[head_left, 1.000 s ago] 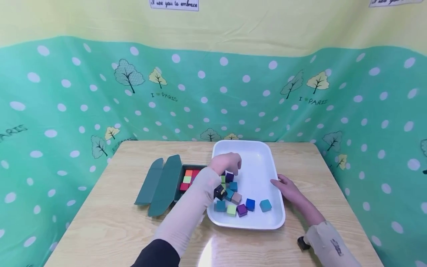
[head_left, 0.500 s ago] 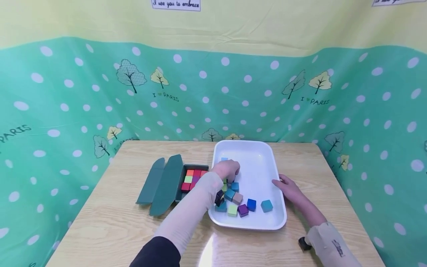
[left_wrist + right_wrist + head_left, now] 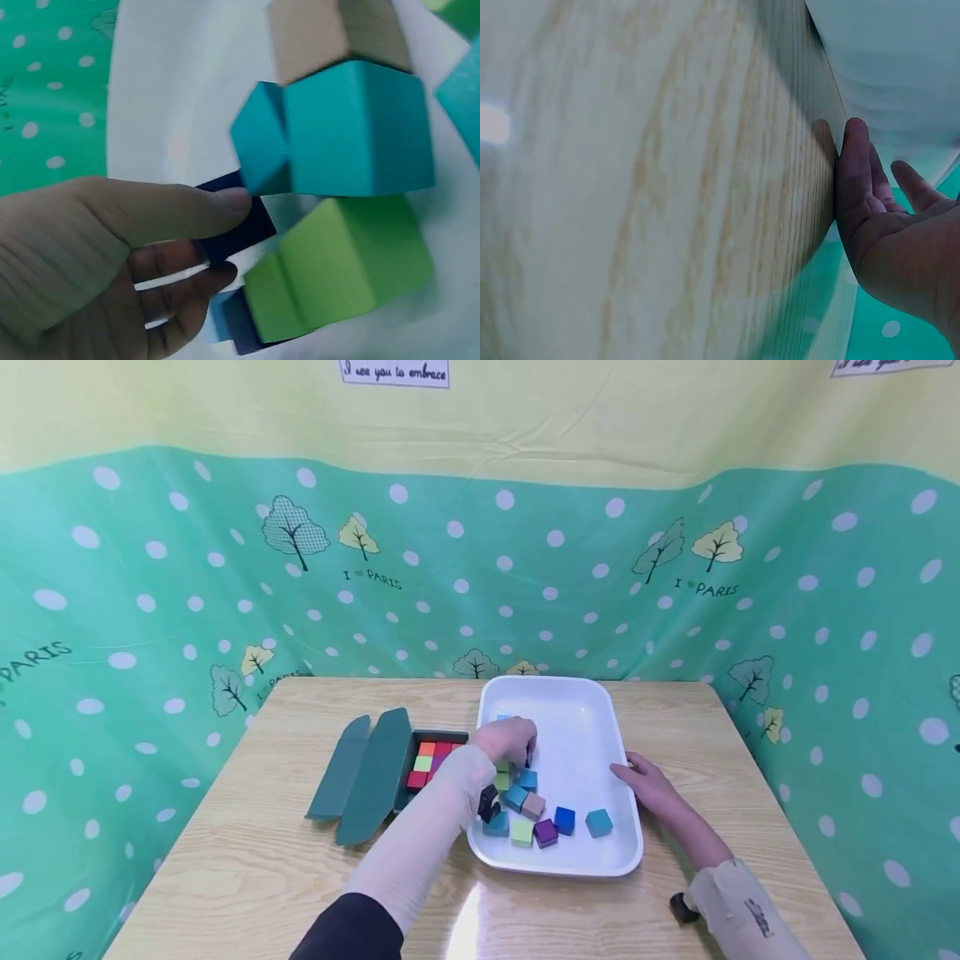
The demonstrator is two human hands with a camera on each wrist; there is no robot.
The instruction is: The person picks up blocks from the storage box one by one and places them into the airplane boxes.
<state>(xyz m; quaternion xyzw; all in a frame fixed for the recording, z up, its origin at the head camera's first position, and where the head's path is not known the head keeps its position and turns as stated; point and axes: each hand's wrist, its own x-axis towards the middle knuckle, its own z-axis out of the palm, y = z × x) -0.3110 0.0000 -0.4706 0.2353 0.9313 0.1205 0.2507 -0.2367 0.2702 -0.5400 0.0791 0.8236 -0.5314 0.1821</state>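
In the head view my left hand (image 3: pixel 510 739) reaches into the left side of a white tray (image 3: pixel 577 727). Its thumb and fingers pinch a dark navy cube (image 3: pixel 238 229), best seen in the left wrist view. Close to it are two teal cubes (image 3: pixel 360 131), green cubes (image 3: pixel 337 262) and a tan cube (image 3: pixel 337 34). My right hand (image 3: pixel 651 783) rests at the tray's right side, thumb near the rim. In the right wrist view its relaxed fingers (image 3: pixel 855 165) lie on the tabletop beside the tray wall.
Left of the tray stands a dark green box (image 3: pixel 442 734) with its lid flap (image 3: pixel 375 781) folded out, holding red, orange and other coloured cubes. My left forearm partly covers it. Blue (image 3: pixel 565 821), purple (image 3: pixel 546 833) and teal (image 3: pixel 598 823) cubes lie near the tray's front.
My left hand has lowered among the cubes and now pinches the navy cube. My right hand stays at the tray's side.
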